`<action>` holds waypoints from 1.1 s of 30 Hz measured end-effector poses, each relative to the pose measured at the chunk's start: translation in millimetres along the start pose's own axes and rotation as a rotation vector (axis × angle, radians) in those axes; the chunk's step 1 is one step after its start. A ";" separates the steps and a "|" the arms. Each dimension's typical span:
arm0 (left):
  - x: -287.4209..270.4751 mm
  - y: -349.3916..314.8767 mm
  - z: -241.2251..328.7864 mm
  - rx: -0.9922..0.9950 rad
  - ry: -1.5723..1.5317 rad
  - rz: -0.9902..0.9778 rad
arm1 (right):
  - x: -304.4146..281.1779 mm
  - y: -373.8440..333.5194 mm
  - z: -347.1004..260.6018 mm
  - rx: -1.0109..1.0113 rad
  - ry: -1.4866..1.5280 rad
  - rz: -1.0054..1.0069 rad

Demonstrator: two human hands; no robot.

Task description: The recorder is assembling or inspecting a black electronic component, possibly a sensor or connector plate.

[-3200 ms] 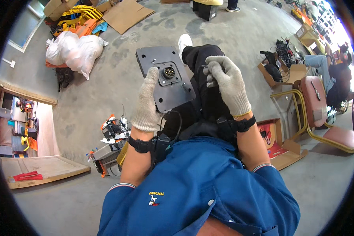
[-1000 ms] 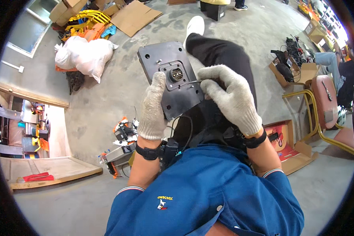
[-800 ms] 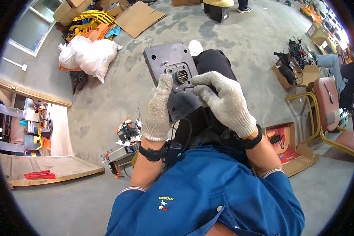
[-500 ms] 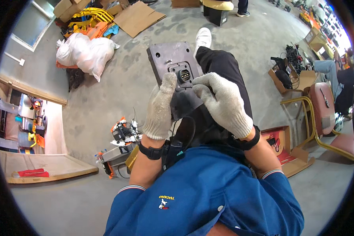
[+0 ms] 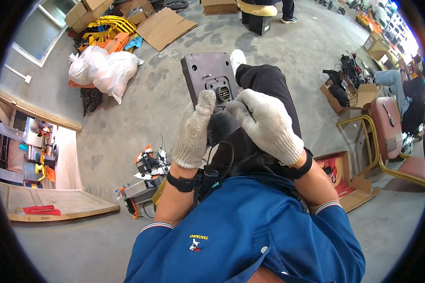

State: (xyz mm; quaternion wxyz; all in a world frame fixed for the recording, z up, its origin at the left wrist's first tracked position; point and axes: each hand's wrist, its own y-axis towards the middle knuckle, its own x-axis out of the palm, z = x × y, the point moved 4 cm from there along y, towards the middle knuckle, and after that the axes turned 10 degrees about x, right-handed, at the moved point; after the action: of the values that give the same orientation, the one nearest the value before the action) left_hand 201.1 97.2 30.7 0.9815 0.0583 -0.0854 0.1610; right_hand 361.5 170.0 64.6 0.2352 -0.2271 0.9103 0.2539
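A dark grey plastic housing [image 5: 211, 67] is tilted above my lap, with a round multi-pin connector [image 5: 224, 93] set in a raised plate on its face. Its lower part narrows into a darker section [image 5: 220, 127]. My left hand [image 5: 194, 129], in a white knit glove, grips the housing's left side, its thumb beside the connector. My right hand [image 5: 267, 123], gloved alike, is closed in a pinch at the connector's lower right edge; whatever is between those fingertips is hidden. A thin black cable [image 5: 232, 153] loops below the housing.
Left of me on the floor lies a pile of electronic parts and cables [image 5: 151, 162]. White sacks [image 5: 106, 70] and flattened cardboard [image 5: 166, 28] are farther off. A pink chair [image 5: 387, 127] with a screwdriver on it stands right, near an open box [image 5: 347, 181] and a box of cables [image 5: 337, 92].
The housing has shifted slightly to the right and tipped a little in my hands. Both hands keep nearly the same place, my right fingertips moving slightly at the connector's edge.
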 end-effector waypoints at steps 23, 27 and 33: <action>1.3 -6.2 -2.9 -0.038 -0.117 0.096 | 9.5 8.4 1.1 -0.060 -0.006 -0.007; 0.7 -4.1 -3.6 -0.028 -0.132 0.090 | 14.3 10.3 6.7 0.032 -0.166 -0.043; -1.3 -3.5 -6.9 -0.030 -0.068 0.088 | 18.8 10.7 9.9 0.043 -0.126 -0.030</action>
State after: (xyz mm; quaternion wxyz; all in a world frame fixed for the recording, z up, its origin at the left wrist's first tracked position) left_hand 202.1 94.4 23.5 0.9708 0.0455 -0.1237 0.2004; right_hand 344.1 178.3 50.7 0.3006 -0.2190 0.8955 0.2444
